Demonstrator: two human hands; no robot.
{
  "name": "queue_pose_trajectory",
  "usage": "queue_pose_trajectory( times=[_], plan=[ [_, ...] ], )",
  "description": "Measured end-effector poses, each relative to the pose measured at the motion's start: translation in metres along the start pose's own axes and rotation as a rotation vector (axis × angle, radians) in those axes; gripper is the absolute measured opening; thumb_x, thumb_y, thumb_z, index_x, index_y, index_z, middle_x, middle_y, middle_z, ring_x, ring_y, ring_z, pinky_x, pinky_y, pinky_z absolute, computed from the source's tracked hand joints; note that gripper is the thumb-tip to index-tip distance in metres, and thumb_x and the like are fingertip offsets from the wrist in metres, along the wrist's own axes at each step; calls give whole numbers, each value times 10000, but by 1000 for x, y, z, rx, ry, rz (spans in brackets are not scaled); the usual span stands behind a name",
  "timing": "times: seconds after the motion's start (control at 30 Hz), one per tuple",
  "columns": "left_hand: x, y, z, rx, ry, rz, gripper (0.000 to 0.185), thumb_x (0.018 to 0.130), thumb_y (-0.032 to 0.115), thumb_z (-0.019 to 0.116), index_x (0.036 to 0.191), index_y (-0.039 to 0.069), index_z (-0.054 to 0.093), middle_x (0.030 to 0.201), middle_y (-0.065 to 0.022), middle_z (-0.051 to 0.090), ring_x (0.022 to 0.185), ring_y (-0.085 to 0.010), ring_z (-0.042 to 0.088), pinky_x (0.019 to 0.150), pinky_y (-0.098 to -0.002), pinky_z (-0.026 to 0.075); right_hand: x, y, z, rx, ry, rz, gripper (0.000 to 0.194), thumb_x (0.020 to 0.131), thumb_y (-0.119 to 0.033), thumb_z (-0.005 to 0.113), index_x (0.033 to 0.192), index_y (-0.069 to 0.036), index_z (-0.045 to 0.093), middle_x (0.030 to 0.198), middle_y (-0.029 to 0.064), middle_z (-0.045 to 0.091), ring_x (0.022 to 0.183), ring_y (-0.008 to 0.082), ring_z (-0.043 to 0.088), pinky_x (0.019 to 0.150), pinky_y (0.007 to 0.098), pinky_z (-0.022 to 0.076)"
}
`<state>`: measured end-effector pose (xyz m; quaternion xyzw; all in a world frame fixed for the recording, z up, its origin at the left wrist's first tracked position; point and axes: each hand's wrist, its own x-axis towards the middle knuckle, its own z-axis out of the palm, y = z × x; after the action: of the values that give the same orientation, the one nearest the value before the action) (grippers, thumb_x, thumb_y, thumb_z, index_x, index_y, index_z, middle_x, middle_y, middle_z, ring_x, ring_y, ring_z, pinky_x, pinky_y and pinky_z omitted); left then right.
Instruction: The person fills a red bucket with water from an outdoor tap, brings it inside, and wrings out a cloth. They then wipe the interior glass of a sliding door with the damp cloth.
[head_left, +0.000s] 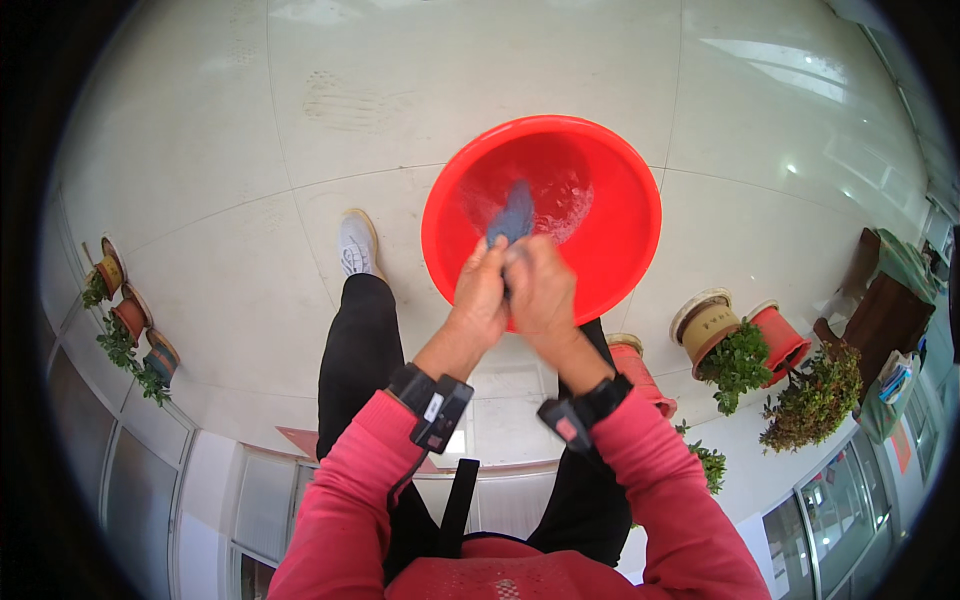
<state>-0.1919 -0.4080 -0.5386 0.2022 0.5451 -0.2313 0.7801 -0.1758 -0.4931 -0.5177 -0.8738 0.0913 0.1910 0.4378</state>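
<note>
A bunched blue-grey cloth (513, 215) is gripped between my two hands over a red plastic basin (615, 255). My left hand (481, 289) closes round the lower part of the cloth, with the thumb on top. Pressed close beside it, my right hand (541, 285) is also closed on the cloth and slightly blurred. The far end of the cloth points into the basin, where clear water (566, 210) is rippling. My fingers hide the near end of the cloth.
The basin is above a pale tiled floor (195, 135). Potted plants (705, 330) stand at the right, near a brown wooden chair (892, 322). More potted plants (131, 315) line the left wall. My shoe (358, 244) is left of the basin.
</note>
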Motion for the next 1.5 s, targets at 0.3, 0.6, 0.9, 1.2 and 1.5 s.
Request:
queue_pose_trajectory(
  times=[0.3, 0.6, 0.9, 1.2, 1.5],
  plan=[
    [7, 9, -2, 6, 0, 17, 427, 978, 192, 504, 1352, 56, 351, 1391, -137, 392, 1303, -311, 394, 1099, -445, 335, 108, 104, 21, -225, 157, 176, 189, 931, -201, 515, 987, -34, 584, 865, 243, 638, 844, 430, 620, 682, 494, 484],
    [6, 20, -12, 88, 85, -33, 675, 974, 226, 505, 1493, 80, 99, 1515, -154, 214, 1351, -301, 338, 1105, -421, 310, 128, 158, 79, -618, -491, 216, 231, 856, -117, 516, 1024, -63, 664, 998, 208, 663, 1001, 375, 623, 824, 429, 509],
    [13, 11, -15, 114, 162, -31, 542, 975, 356, 488, 1407, 79, 314, 1400, -92, 368, 1262, -265, 428, 1073, -412, 344, 45, 68, 1, 302, -415, 210, 177, 832, -75, 496, 976, -8, 573, 809, 195, 582, 754, 334, 599, 692, 381, 465],
    [10, -1, -8, -74, -7, -17, 424, 979, 194, 465, 1383, 112, 364, 1263, -77, 508, 1189, -228, 500, 1025, -371, 423, -1, -1, 9, 59, -95, -12, 150, 898, -179, 567, 972, -49, 553, 845, 190, 616, 776, 394, 615, 645, 439, 486],
    [-2, 20, -11, 130, -13, 23, 650, 995, 218, 444, 1496, 98, 48, 1501, -186, 246, 1346, -326, 350, 1107, -459, 309, 126, 138, 33, -368, -87, 211, 260, 940, -217, 455, 974, -12, 610, 892, 265, 617, 878, 437, 601, 711, 480, 488]
  ],
)
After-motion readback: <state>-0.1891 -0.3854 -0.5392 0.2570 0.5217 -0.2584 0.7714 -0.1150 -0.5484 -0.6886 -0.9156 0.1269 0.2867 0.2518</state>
